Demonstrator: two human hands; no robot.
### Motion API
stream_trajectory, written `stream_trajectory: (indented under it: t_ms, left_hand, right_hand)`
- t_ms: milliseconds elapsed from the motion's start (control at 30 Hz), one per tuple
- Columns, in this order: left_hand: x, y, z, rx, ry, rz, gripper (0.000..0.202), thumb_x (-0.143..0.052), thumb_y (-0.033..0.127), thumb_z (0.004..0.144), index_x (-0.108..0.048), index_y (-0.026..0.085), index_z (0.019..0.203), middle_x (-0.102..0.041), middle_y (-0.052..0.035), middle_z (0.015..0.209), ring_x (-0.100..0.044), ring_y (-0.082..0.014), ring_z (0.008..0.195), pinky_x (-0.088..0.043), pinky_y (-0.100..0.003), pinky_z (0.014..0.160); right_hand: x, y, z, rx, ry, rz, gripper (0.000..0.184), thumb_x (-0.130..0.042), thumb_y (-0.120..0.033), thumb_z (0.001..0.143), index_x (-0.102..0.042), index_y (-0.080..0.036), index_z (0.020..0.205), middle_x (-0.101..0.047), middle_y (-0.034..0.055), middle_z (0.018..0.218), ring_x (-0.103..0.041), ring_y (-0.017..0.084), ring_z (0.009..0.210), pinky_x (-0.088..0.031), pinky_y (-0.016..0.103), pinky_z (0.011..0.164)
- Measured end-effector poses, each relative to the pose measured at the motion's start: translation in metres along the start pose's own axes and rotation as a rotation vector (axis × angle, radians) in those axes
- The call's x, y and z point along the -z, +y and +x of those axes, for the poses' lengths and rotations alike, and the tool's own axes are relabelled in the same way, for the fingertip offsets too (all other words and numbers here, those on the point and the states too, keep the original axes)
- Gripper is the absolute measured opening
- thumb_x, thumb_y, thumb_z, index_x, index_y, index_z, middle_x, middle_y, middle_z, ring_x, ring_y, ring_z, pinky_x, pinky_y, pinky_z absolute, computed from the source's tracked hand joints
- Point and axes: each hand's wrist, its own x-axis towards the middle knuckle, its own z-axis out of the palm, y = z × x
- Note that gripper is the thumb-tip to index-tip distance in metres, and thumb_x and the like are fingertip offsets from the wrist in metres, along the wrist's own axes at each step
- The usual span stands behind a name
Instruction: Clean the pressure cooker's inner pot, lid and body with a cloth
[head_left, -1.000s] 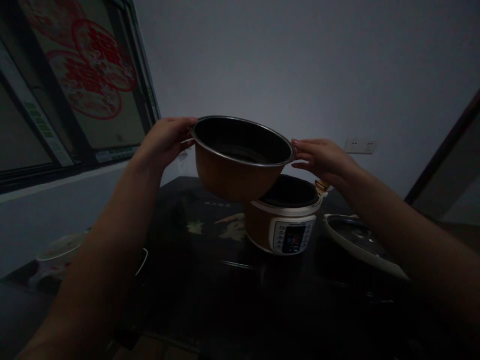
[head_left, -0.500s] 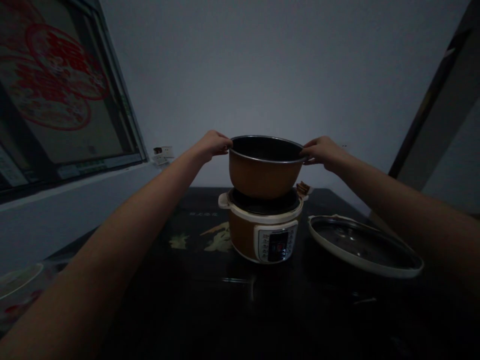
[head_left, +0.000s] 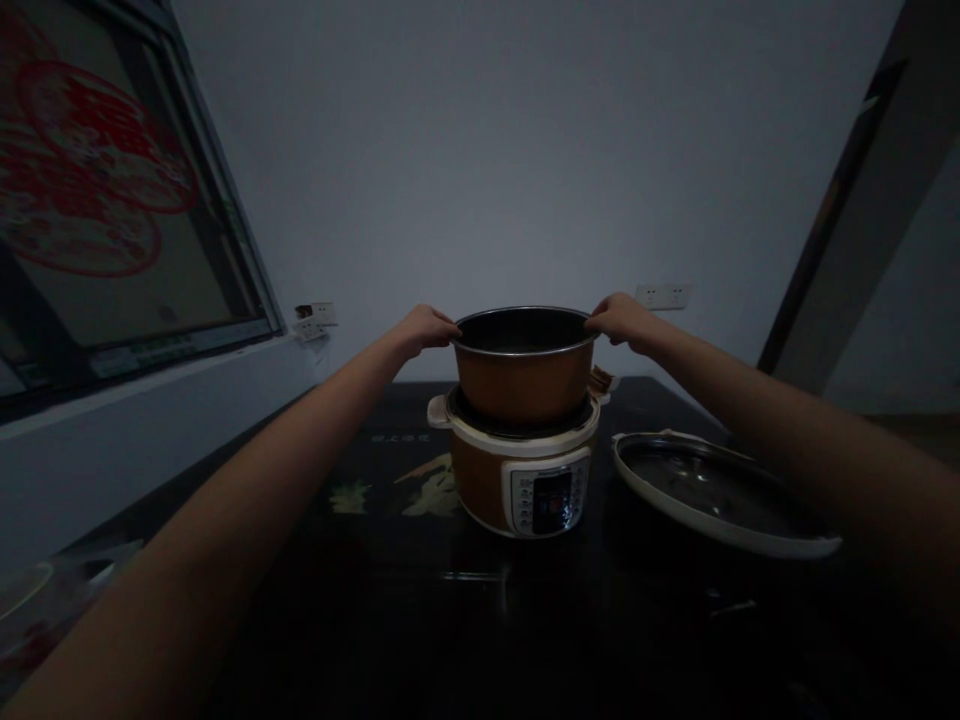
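I hold a brown inner pot (head_left: 523, 378) with a dark inside by its rim. My left hand (head_left: 424, 328) grips the rim on the left and my right hand (head_left: 619, 319) grips it on the right, fingers curled over the edge. The pot's bottom sits partly inside the open top of a brown and white electric cooker (head_left: 517, 470) with a button panel on its front. The cooker stands on a dark table (head_left: 420, 610).
The cooker's round glass lid (head_left: 716, 490) lies flat on the table to the right. A window with red paper cut-outs (head_left: 82, 190) is on the left wall. Wall sockets (head_left: 662, 295) sit behind. A pale dish (head_left: 22, 590) lies at the far left.
The pot moved right over the cooker and then down; its base has gone from above the cooker's opening to partly inside it. Both hands stayed on the rim.
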Motion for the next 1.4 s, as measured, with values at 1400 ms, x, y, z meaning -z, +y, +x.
stream_trajectory:
  t_ms: [1400]
  left_hand:
    - [-0.042, -0.05, -0.012, -0.028, -0.201, 0.941, 0.032, -0.065, 0.022, 0.073, -0.072, 0.011, 0.102, -0.071, -0.0162, 0.102, -0.066, -0.0248, 0.095, -0.048, -0.028, 0.078]
  right_hand:
    - [-0.058, 0.049, -0.006, 0.036, -0.383, -0.47, 0.041, -0.063, -0.019, 0.075, -0.065, -0.007, 0.114, -0.071, 0.0124, 0.079, -0.063, 0.016, 0.056, -0.045, 0.022, 0.048]
